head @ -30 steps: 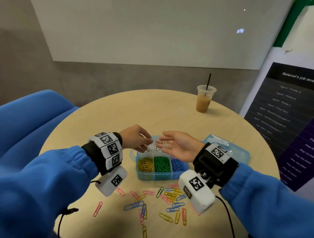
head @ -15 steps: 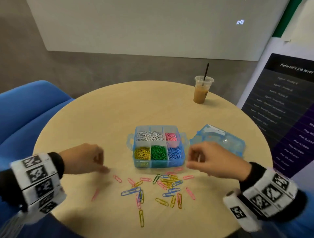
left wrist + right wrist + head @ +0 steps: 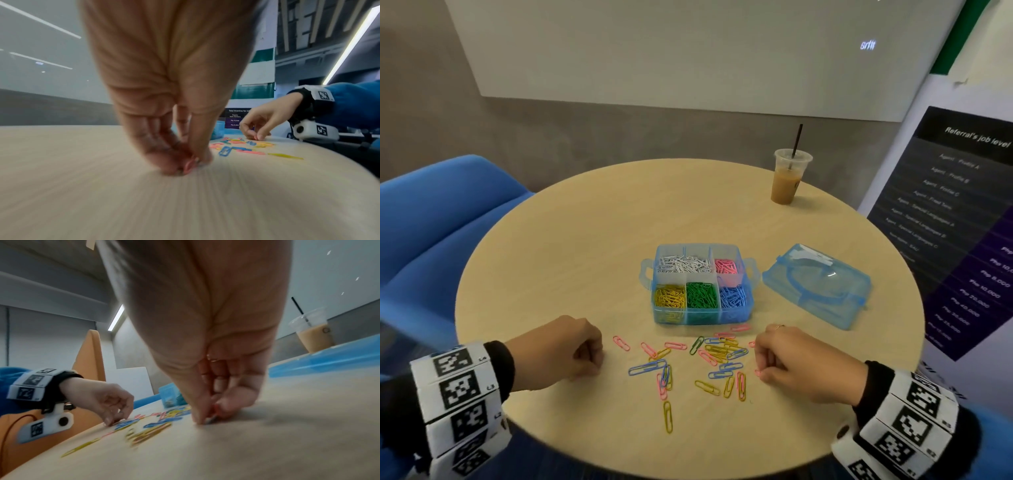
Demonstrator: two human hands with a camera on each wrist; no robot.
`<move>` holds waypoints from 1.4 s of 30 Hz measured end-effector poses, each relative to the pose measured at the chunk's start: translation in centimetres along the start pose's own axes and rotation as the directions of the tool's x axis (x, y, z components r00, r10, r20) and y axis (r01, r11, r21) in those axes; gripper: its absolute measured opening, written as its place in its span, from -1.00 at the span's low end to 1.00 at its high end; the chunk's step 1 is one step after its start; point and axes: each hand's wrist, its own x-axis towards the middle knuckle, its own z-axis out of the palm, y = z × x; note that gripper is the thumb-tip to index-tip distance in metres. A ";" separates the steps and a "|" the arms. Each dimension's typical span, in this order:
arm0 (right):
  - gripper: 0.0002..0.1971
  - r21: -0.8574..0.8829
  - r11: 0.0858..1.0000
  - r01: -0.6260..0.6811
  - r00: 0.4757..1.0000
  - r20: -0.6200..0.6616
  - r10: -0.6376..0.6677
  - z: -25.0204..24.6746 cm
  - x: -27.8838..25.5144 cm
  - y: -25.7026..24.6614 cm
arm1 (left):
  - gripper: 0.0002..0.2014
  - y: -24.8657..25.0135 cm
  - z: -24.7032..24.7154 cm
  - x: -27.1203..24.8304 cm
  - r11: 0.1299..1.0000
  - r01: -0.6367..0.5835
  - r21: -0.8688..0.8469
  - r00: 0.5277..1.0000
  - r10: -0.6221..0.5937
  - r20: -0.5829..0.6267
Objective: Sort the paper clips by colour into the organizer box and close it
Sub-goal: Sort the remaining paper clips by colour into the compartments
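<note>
The blue organizer box (image 3: 748, 308) stands lidless on the round table, with white, pink, yellow, green and blue clips in separate compartments. Several loose clips (image 3: 717, 353) of mixed colours lie in front of it. My left hand (image 3: 589, 356) is down on the table left of the pile, its fingertips pinching a pink clip (image 3: 188, 164). My right hand (image 3: 765, 365) is down at the pile's right edge and pinches another pink clip (image 3: 757, 372), reddish between thumb and finger in the right wrist view (image 3: 214, 407).
The box's clear blue lid (image 3: 816, 286) lies on the table right of the box. An iced coffee cup with a straw (image 3: 789, 178) stands at the far right. A blue chair (image 3: 431, 219) is to the left, a dark poster (image 3: 962, 222) to the right.
Both hands left the box, where they met over the white compartment, and came down to the table on either side of the loose pile. Each now pinches a pink clip.
</note>
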 end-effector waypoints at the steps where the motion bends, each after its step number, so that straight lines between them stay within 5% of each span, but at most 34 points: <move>1: -0.82 0.001 1.000 0.011 1.000 0.006 -0.011 -0.1 -0.1 0.0 | -0.93 0.2 -0.1 0.0 0.999 -0.051 0.007 0.999 0.050 0.015; 7: -0.80 0.123 0.991 0.052 0.983 -0.180 -0.029 -1.6 1.5 1.2 | -0.91 0.9 -1.0 1.8 0.966 -0.257 -0.008 0.961 0.255 -0.105; 16: -0.75 -0.002 1.000 -0.005 0.999 0.051 0.005 -2.0 2.8 2.1 | -0.80 0.0 -0.9 3.8 0.962 -0.270 0.034 0.958 0.272 -0.092; 20: -0.80 -0.094 0.993 0.074 0.997 0.000 -0.074 -1.6 2.6 1.6 | -0.79 -0.5 -0.3 4.0 0.965 -0.261 0.034 0.959 0.263 -0.103; 28: -0.85 0.149 0.985 0.081 0.978 -0.200 -0.051 -2.6 3.0 1.1 | -0.76 -0.1 -0.5 3.9 0.953 -0.301 0.038 0.947 0.303 -0.108; 31: -0.79 0.094 0.993 0.067 0.987 -0.149 -0.052 -2.5 3.7 0.3 | -0.90 0.8 -0.6 3.8 0.944 -0.330 0.017 0.938 0.330 -0.105; 36: -0.86 -0.111 0.994 0.017 0.996 -0.090 -0.027 -2.1 4.4 -0.5 | -0.83 2.1 -0.1 4.3 0.901 -0.417 0.116 0.896 0.429 -0.116; 42: -0.84 -0.284 0.957 -0.062 0.997 0.036 0.075 -1.0 4.0 -0.5 | -0.88 3.2 0.3 5.1 0.895 -0.403 0.191 0.910 0.414 -0.021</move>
